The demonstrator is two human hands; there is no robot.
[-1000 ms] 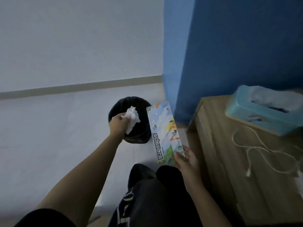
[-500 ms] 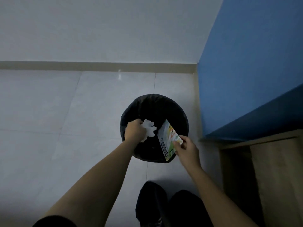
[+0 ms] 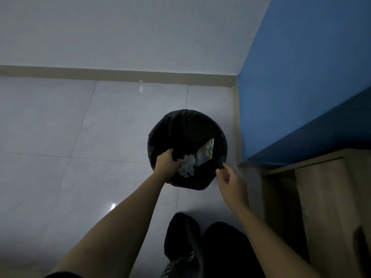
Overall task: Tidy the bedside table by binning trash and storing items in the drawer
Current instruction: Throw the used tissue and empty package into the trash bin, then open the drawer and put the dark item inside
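Note:
A round bin with a black liner (image 3: 158, 135) stands on the tiled floor by the blue wall. My left hand (image 3: 166, 161) hangs over the bin's near-left rim, fingers curled on a crumpled white tissue (image 3: 187, 167) that dangles inside the opening. The colourful scissors packaging (image 3: 205, 154) lies inside the bin, leaning against its right wall, with no hand on it. My right hand (image 3: 230, 181) hovers just outside the near-right rim, fingers apart and empty.
The wooden bedside table (image 3: 325, 197) shows at the right edge, below a blue wall (image 3: 301, 87). My dark-clothed knees (image 3: 202, 243) are at the bottom centre. Light floor tiles (image 3: 80, 157) stretch left to a beige skirting (image 3: 100, 74).
My right hand has let go of the scissors packaging, which dropped into the bin, and has pulled back to the rim. My left hand with the tissue has sunk lower over the opening.

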